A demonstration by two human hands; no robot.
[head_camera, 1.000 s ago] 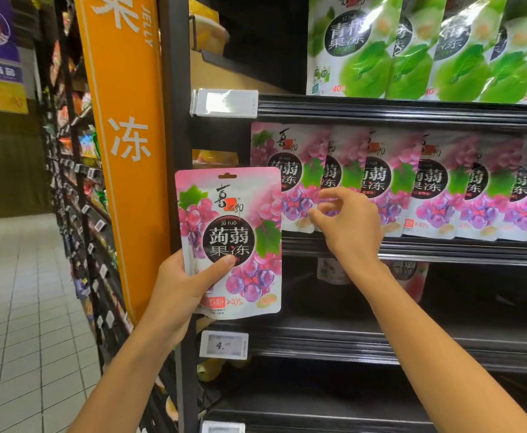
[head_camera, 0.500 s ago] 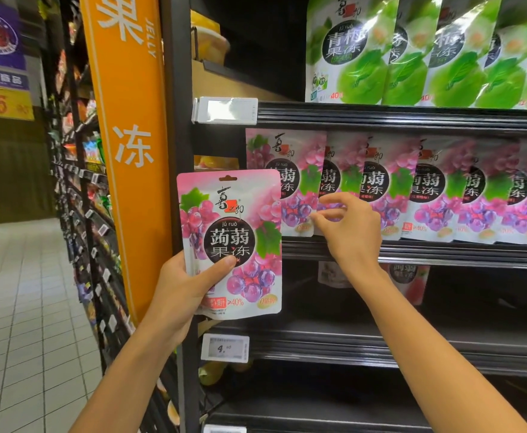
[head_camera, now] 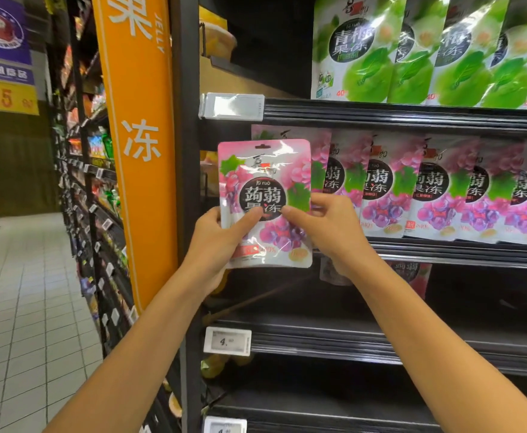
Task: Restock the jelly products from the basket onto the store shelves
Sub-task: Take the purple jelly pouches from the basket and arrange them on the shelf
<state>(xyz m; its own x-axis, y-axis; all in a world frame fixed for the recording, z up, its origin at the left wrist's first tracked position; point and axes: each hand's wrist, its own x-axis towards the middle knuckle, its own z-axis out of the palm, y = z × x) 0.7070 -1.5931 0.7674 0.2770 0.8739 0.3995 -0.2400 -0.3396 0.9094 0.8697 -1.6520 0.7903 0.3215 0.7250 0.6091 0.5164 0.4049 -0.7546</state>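
A pink grape jelly pouch (head_camera: 265, 170) is held upright in front of the left end of the middle shelf (head_camera: 443, 250). My left hand (head_camera: 215, 242) grips its lower left side, thumb across the front. My right hand (head_camera: 324, 226) pinches its right edge, thumb on the front and fingers behind. A row of matching grape jelly pouches (head_camera: 427, 189) stands along that shelf to the right. The basket is out of view.
Green plum jelly pouches (head_camera: 412, 48) fill the shelf above. The lower shelf (head_camera: 380, 342) is dark, with a few pouches (head_camera: 412, 273) lying far back. An orange jelly sign (head_camera: 137, 145) covers the shelf post at left. The tiled aisle floor (head_camera: 21, 292) lies left.
My right hand left the shelved pouches and moved left to take the right edge of the held pouch. My left hand carried the pouch right and up, closer to the shelf.
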